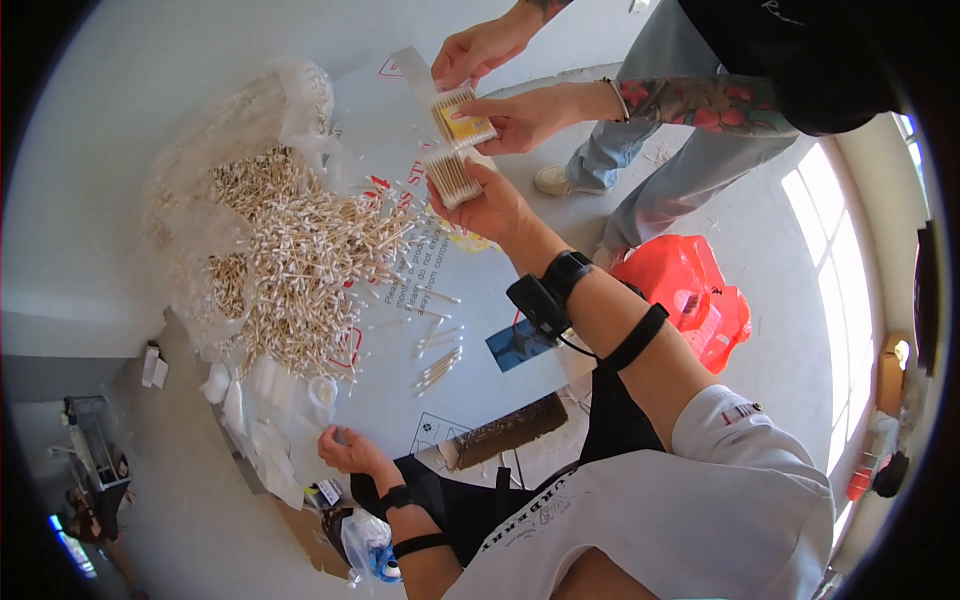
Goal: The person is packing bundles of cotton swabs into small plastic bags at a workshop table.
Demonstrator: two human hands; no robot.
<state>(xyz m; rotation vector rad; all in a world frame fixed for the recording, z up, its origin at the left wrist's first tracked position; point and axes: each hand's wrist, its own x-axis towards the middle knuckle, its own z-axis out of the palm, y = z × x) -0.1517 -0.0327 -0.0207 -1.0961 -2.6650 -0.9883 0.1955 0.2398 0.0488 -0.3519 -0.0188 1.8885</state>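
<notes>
My right hand [490, 205] reaches to the far side of the table, shut on a flat bundle of cotton swabs [455, 181]. Just beyond it, a co-worker's two hands [520, 118] hold a pack of cotton swabs with a yellow label [466, 124], close to my bundle. Whether the two touch I cannot tell. At the table's near left edge rests my left hand [352, 452], fingers loosely bent and apart, holding nothing visible. Nearest to it is a clear round plastic container [322, 392]. A large heap of loose cotton swabs [310, 265] covers the left of the table.
A crumpled clear plastic bag [240, 130] lies around the heap. Several stray swabs [437, 370] are scattered on the grey tabletop [400, 395]. A brown cardboard strip [505, 432] lies by the near edge. On the right stands a red plastic stool [690, 295], near the co-worker's legs.
</notes>
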